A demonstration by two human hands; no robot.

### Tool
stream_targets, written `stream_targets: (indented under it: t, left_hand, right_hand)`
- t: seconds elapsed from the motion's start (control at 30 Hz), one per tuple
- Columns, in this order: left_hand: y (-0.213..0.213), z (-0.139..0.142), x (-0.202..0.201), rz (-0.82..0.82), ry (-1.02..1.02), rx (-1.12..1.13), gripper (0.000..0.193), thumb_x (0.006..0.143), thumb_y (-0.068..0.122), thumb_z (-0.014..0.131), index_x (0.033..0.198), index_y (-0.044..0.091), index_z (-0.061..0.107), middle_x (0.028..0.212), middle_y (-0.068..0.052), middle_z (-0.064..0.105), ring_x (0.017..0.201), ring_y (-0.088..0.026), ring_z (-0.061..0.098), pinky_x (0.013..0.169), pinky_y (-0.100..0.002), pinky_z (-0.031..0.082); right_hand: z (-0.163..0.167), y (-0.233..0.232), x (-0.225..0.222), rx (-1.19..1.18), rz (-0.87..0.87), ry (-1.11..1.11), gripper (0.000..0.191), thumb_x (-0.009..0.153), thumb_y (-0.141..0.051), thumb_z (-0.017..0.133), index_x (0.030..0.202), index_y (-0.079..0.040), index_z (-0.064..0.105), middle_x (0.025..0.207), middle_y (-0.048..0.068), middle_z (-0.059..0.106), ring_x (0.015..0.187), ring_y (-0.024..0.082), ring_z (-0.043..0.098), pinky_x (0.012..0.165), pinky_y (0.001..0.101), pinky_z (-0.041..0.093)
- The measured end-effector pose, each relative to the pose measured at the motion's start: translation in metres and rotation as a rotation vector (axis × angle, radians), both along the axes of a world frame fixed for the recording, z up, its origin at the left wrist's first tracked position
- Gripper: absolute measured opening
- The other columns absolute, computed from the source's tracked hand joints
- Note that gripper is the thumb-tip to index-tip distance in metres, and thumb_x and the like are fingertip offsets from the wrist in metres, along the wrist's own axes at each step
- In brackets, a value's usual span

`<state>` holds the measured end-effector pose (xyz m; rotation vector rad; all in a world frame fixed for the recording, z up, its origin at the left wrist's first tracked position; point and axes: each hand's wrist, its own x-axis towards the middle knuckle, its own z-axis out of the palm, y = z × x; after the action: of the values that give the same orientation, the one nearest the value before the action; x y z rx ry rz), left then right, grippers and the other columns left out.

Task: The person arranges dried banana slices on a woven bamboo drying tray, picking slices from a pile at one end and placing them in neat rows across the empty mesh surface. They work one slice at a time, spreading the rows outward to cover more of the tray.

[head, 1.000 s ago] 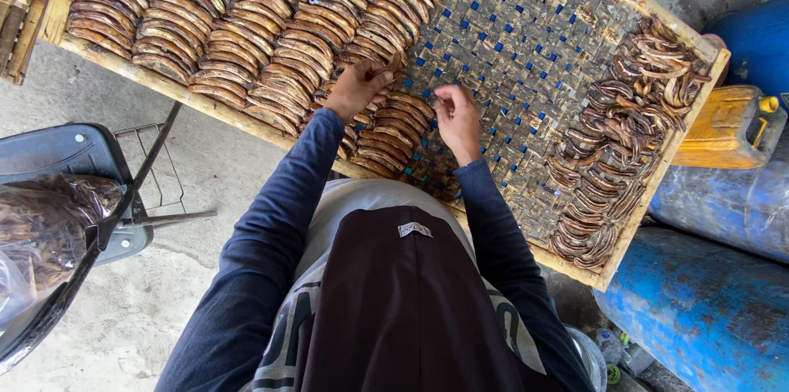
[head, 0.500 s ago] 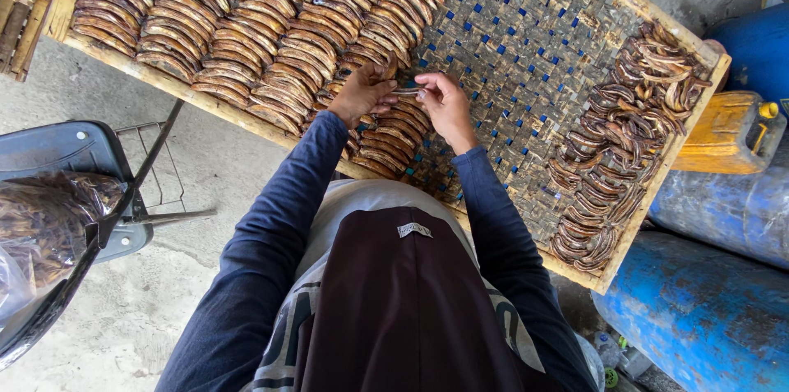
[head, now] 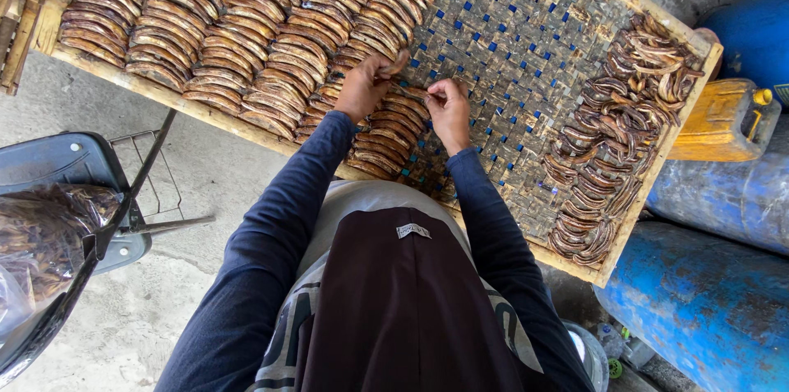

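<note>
Both hands have lifted off the rows: left hand and right hand now pinch one brown dried banana strip at 12 o'clock above the woven bamboo drying tray.

Brown dried banana slice, pinched above tray

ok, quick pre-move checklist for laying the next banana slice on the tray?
1. Both hands in view: left hand and right hand over the woven tray. ok.
2. Slice in the grip: a thin slice seems pinched between the hands. Whether it is one slice or several, cannot tell.
3. Free mesh beside the last row: bare weave right of the hands. ok.
4. Laid rows neat and overlapping. ok.
5. Supply: loose pile of slices at the tray's right end. ok.
</note>
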<state>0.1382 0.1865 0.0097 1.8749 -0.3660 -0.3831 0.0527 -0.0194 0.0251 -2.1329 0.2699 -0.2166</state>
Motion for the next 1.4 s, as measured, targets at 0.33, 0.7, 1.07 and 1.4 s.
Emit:
stream_targets:
  t: [0.33, 0.7, 1.07, 1.4]
  left_hand:
    - [0.011, -0.009, -0.006, 0.043, -0.041, -0.051, 0.014, 0.100, 0.004, 0.064, 0.108, 0.009, 0.053, 0.104, -0.011, 0.074, 0.090, -0.022, 0.074, 0.079, -0.037, 0.065]
    - [-0.018, -0.010, -0.008, 0.011, -0.222, 0.179, 0.025, 0.099, 0.010, 0.068, 0.106, 0.011, 0.044, 0.079, -0.014, 0.068, 0.066, -0.028, 0.067, 0.060, -0.043, 0.055]
    - [-0.005, 0.006, -0.018, -0.029, -0.426, 0.268, 0.028, 0.093, 0.012, 0.075, 0.103, 0.011, 0.049, 0.078, -0.014, 0.067, 0.068, -0.033, 0.068, 0.074, -0.046, 0.055]
    - [-0.004, -0.007, -0.015, -0.025, -0.459, 0.342, 0.029, 0.089, 0.017, 0.077, 0.100, 0.011, 0.050, 0.078, -0.013, 0.069, 0.079, -0.034, 0.069, 0.098, -0.047, 0.050]
  right_hand:
    - [-0.005, 0.005, -0.022, -0.106, 0.010, -0.105, 0.017, 0.089, 0.006, 0.077, 0.099, -0.002, 0.065, 0.107, 0.010, 0.055, 0.084, 0.019, 0.068, 0.074, 0.0301, 0.062]
    - [-0.002, 0.005, -0.026, -0.186, 0.039, -0.114, 0.014, 0.093, 0.005, 0.073, 0.102, -0.004, 0.067, 0.105, 0.010, 0.056, 0.080, 0.019, 0.064, 0.071, 0.0328, 0.056]
    - [0.000, 0.002, -0.027, -0.179, 0.046, -0.109, 0.012, 0.096, 0.003, 0.072, 0.103, -0.004, 0.065, 0.108, 0.010, 0.055, 0.084, 0.020, 0.065, 0.074, 0.0341, 0.059]
    - [-0.014, -0.010, -0.032, -0.335, 0.047, -0.060, 0.013, 0.090, 0.003, 0.073, 0.095, -0.002, 0.063, 0.106, 0.013, 0.053, 0.083, 0.024, 0.065, 0.070, 0.0348, 0.059]
